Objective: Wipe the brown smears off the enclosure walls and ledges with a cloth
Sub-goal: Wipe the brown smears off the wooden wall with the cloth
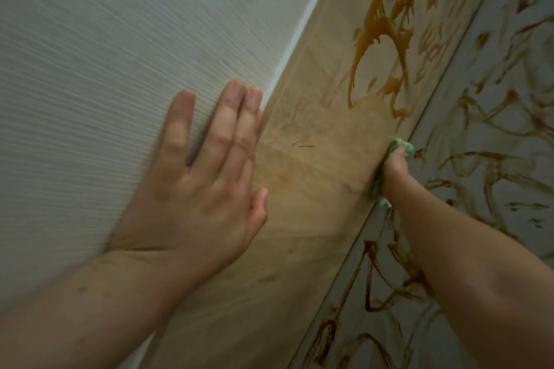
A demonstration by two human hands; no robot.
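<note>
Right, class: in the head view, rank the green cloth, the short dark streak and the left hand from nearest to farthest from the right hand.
1. green cloth, gripped in the right hand.
2. short dark streak, on the beige panel between the hands.
3. left hand, flat against the white wall, leftmost.

Tan wall (314, 165) free between left hand (204, 189), cloth (401, 145).

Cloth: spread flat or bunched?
Bunched: the green cloth shows only as crumpled bits above and below the right hand gripping it against the tan panel.
</note>
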